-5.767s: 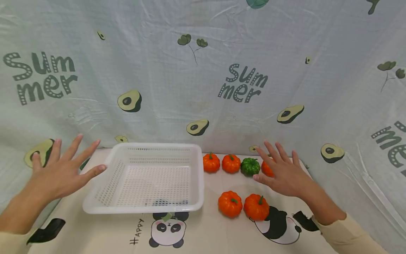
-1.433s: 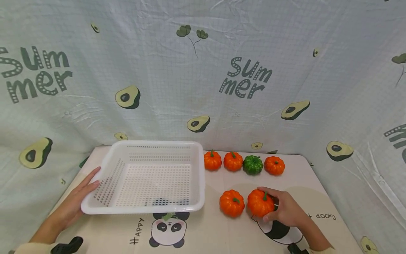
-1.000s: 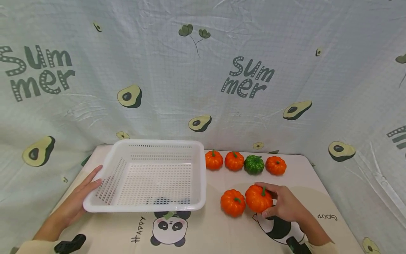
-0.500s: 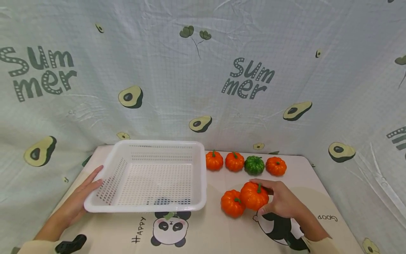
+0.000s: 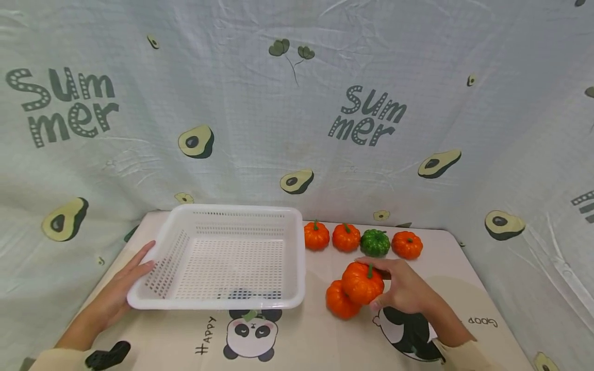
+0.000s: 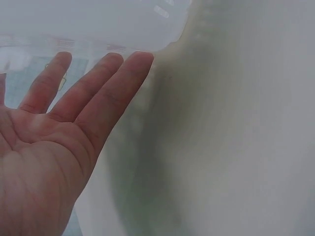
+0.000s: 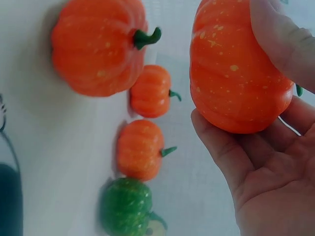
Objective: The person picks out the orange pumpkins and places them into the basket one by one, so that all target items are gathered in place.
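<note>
My right hand (image 5: 406, 288) grips an orange mini pumpkin (image 5: 361, 283) with a green stem, thumb on one side and fingers on the other. In the right wrist view the held pumpkin (image 7: 236, 69) is off the table. It overlaps a second orange pumpkin (image 5: 341, 304), which sits on the table just left of it in the head view. At the left, my left hand (image 5: 113, 293) touches the side of a white perforated plastic basket (image 5: 300, 257). Its fingers (image 6: 106, 103) are straight, tips right at the basket wall (image 6: 98, 24) in the left wrist view.
Along the table's back edge stand an orange pumpkin (image 5: 316, 237), another orange pumpkin (image 5: 346, 238), a green pumpkin (image 5: 375, 243) and one more orange pumpkin (image 5: 407, 245). A printed curtain (image 5: 241, 129) hangs behind. The pale tablecloth (image 5: 315, 345) carries panda prints.
Both hands have come down from beside the basket and pumpkins. My right hand has taken hold of the front right pumpkin, lifted it and moved it left. The left hand stays at the basket.
</note>
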### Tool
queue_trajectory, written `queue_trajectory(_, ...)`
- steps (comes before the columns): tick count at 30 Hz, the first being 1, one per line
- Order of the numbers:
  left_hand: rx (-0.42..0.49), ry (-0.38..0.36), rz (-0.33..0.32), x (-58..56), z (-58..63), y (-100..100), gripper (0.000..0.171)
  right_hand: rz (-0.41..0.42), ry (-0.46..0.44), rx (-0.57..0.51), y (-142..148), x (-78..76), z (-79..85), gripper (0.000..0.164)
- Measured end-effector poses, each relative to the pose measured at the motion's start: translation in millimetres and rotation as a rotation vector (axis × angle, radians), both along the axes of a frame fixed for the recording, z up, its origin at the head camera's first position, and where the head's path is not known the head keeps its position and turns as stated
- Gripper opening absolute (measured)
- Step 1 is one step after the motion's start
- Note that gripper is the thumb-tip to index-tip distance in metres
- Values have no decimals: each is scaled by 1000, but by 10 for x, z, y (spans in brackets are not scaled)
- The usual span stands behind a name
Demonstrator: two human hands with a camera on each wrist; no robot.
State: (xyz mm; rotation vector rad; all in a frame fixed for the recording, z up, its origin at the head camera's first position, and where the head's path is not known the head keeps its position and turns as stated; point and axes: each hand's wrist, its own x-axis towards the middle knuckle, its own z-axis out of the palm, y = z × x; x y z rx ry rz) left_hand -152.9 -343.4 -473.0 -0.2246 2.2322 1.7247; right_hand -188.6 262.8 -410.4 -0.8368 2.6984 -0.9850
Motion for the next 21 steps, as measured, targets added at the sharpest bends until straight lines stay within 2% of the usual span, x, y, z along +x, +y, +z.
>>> queue_trajectory(13,2,-5,-2,0,17,-28,74,36,4,-62,-334,-59,62,83)
queue_trajectory(21,6,-3,-11,-17,-3,-5,73,50,-3,-55,-524,-66,96,82)
